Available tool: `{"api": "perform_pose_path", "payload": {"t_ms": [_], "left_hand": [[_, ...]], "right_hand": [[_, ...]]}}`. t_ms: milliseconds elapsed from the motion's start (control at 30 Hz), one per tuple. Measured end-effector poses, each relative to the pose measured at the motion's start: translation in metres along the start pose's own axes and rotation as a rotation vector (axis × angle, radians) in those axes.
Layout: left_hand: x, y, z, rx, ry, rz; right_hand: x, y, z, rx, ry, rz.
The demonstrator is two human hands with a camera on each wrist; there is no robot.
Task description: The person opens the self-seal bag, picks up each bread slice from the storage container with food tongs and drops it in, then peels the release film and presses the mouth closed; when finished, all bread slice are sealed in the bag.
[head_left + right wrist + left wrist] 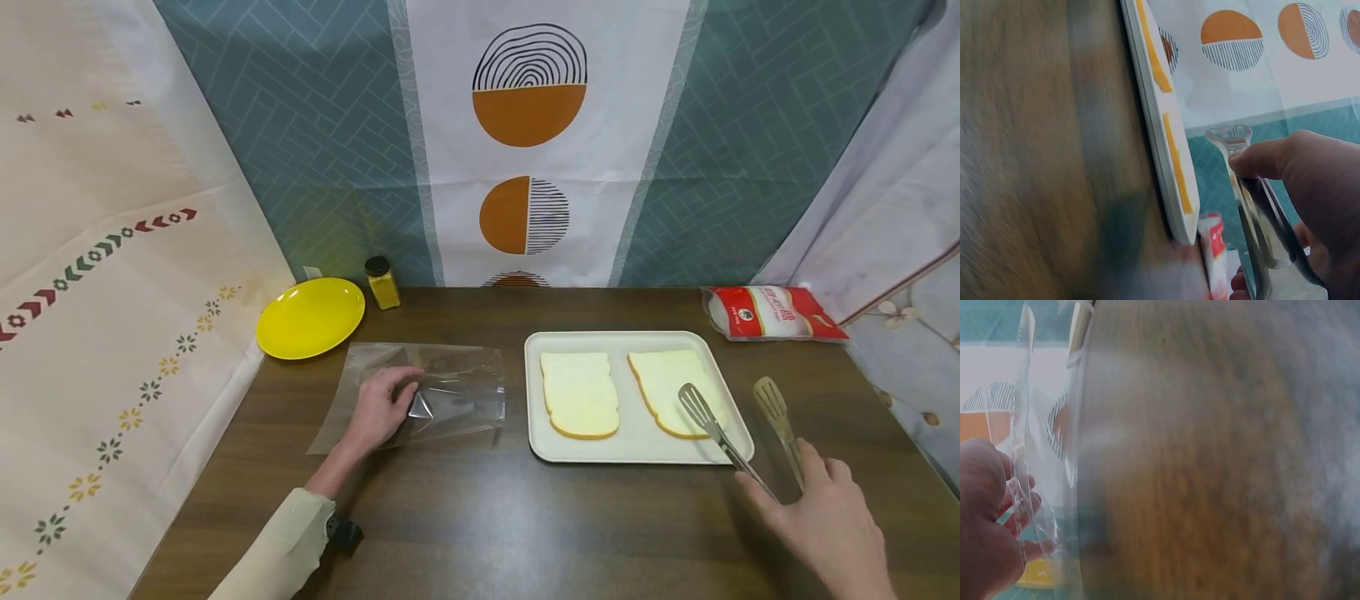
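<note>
Tongs (pixel 781 421) sit in the right hand (pixel 836 521) at the tray's four o'clock, thumb and fingers curled round them, their two arms spread wide. In the head view one arm overlaps the right-hand bread slice (pixel 671 375); the other is outside the tray (pixel 624 408). I cannot tell whether metal meets bread. The rim lies between the arms – squeezing from here would probably knock it and shove the tray. Soft bread could also bend or tear under a hard pinch.

At the tray's nine o'clock, the left hand (pixel 382 408) is over a clear bag (pixel 461 425), fingers loosely bent; I cannot tell whether they pinch the film. So light a bag might slide or cling together.

Its three o'clock edge is near the tray, leaving just a thin gap. The roomiest bare stretch of table (pixel 480 517) is at the tray's six o'clock. A red packet (pixel 780 312) sits at its one o'clock – a yellow plate (pixel 311 317) crowds the bag's eleven.
</note>
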State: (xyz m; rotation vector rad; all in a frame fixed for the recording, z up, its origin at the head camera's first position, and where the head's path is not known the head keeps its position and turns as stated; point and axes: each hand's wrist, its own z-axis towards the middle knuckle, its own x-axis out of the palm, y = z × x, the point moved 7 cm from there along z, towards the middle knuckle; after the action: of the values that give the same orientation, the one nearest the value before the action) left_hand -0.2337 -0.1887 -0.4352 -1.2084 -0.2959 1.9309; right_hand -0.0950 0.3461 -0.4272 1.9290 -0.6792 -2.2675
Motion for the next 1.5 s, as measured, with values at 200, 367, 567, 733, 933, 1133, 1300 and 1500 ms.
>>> {"api": "perform_pose_path", "payload": {"t_ms": [200, 367, 567, 733, 933, 1133, 1300, 1500], "left_hand": [[-0.001, -0.001, 0.0, -0.001, 0.002, -0.005], [0.0, 0.0, -0.001, 0.006, -0.003, -0.002], [0.0, 0.0, 0.0, 0.014, -0.009, 0.005], [0.0, -0.002, 0.001, 0.027, -0.016, 0.01], [-0.001, -0.001, -0.001, 0.016, -0.011, -0.003], [0.0, 0.0, -0.002, 0.014, -0.011, 0.002], [0.0, -0.001, -0.002, 0.017, -0.012, 0.007], [0.0, 0.0, -0.002, 0.007, -0.006, 0.006]], "right_hand": [[0.008, 0.008, -0.005, 0.008, 0.061, -0.003], [0.016, 0.009, -0.005, 0.034, 0.115, -0.027], [0.021, 0.011, -0.003, 0.013, 0.117, -0.029], [0.027, 0.012, 0.0, 0.019, 0.159, -0.036], [0.032, 0.013, 0.003, 0.036, 0.193, -0.049], [0.034, 0.017, 0.003, 0.044, 0.159, -0.052], [0.037, 0.02, 0.005, 0.072, 0.178, -0.053], [0.036, 0.025, 0.006, 0.062, 0.163, -0.049]]}}
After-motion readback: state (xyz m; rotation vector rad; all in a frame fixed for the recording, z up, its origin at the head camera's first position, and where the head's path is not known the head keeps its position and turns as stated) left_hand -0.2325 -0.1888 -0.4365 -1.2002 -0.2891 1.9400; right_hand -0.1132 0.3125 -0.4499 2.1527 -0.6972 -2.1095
